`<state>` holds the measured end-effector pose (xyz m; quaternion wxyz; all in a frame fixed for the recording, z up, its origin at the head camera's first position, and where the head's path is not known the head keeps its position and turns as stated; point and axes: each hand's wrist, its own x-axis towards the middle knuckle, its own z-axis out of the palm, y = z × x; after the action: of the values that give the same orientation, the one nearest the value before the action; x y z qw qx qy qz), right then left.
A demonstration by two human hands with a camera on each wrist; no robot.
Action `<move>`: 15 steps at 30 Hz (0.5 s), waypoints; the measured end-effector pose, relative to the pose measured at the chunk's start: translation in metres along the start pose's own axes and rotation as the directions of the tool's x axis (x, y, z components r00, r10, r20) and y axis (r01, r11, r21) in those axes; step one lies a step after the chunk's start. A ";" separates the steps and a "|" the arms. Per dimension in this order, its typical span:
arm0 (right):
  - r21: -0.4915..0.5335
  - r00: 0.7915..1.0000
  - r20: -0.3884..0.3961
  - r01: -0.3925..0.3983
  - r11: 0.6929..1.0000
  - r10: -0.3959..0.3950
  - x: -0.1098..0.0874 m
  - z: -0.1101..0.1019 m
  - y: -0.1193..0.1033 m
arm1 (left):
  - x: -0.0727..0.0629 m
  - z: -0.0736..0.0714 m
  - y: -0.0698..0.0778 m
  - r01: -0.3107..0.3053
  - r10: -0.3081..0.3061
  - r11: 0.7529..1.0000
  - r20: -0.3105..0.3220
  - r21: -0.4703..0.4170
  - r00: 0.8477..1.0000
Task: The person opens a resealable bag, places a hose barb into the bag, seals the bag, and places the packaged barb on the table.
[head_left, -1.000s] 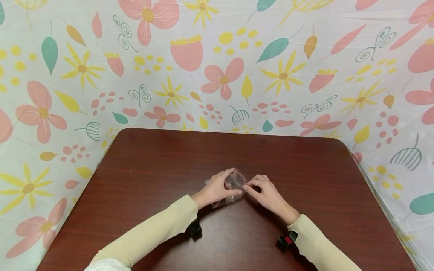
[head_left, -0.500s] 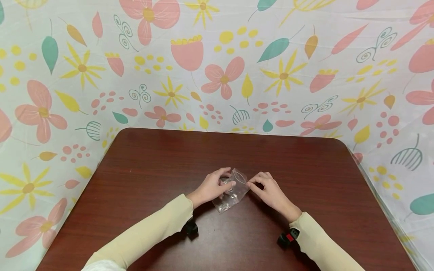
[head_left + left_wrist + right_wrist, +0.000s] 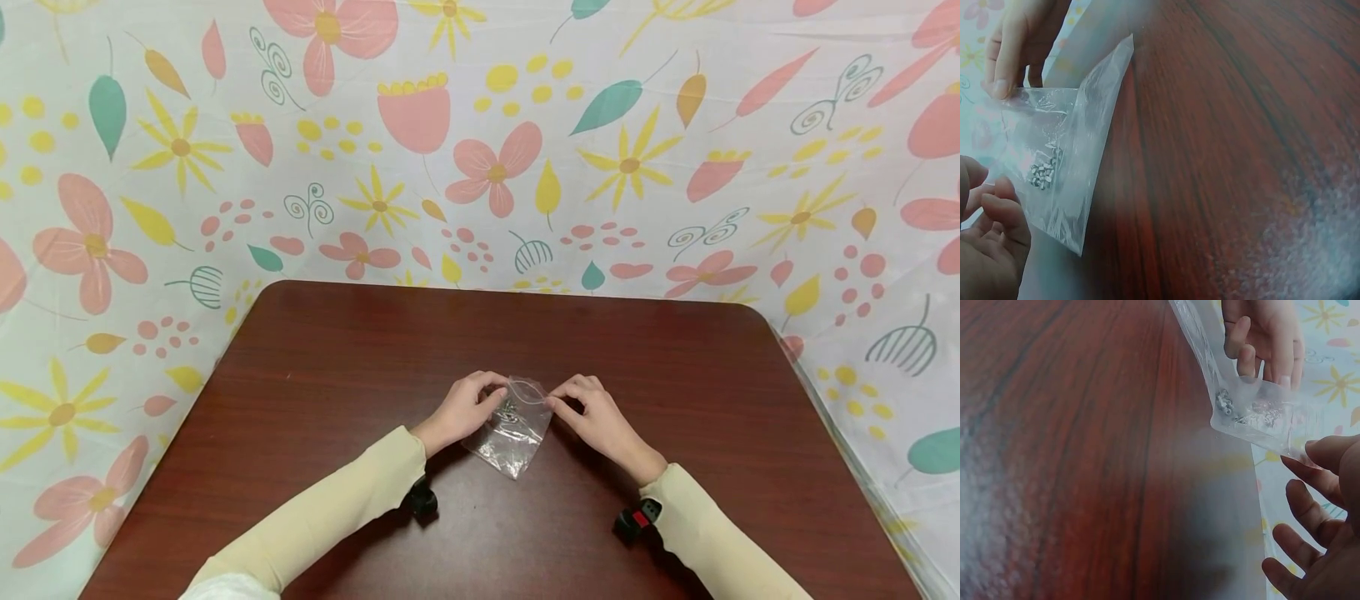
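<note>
A clear plastic zip bag (image 3: 517,446) is stretched between my two hands above the table, its mouth parted at the top. Small shiny metal pieces (image 3: 1041,175) lie bunched inside it; their exact kind is too small to tell. With thumb and fingers my left hand (image 3: 462,410) pinches the bag's upper left edge. On the other side, my right hand (image 3: 597,425) pinches the upper right corner between thumb and forefinger. In the right wrist view, the other fingers (image 3: 1297,544) of my right hand are spread apart and off the bag.
The dark brown wooden table (image 3: 360,350) has rounded far corners. Behind it and along both sides hangs a white cloth (image 3: 480,150) printed with flowers and leaves. A black wrist camera (image 3: 422,502) sits under the left cuff, another camera (image 3: 636,521) under the right.
My left hand has drawn back leftward from around the bag to its upper edge. The bag has gone from rounded to spread out, and the metal pieces now show. My right hand keeps its pinch.
</note>
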<state>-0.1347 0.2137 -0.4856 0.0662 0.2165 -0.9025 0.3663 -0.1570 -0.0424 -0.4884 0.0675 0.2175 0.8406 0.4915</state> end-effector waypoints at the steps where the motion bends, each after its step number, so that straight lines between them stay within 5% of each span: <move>1: 0.000 1.000 -0.002 0.000 1.000 0.000 0.000 0.000 0.000 | 0.000 0.000 -0.001 -0.004 0.004 1.000 -0.007 0.005 1.000; 10: 0.034 0.998 -0.049 0.030 0.999 -0.028 0.005 -0.006 -0.004 | -0.002 -0.002 -0.005 -0.008 0.009 0.999 -0.040 0.036 0.999; 15: 0.048 0.998 -0.056 0.023 0.999 -0.020 0.008 -0.011 -0.010 | -0.003 -0.004 -0.010 -0.071 0.066 0.983 0.034 0.172 0.997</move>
<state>-0.1382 0.2118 -0.4688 0.0897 0.2175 -0.8889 0.3931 -0.1591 -0.0508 -0.4955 0.0431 0.2582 0.8710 0.4157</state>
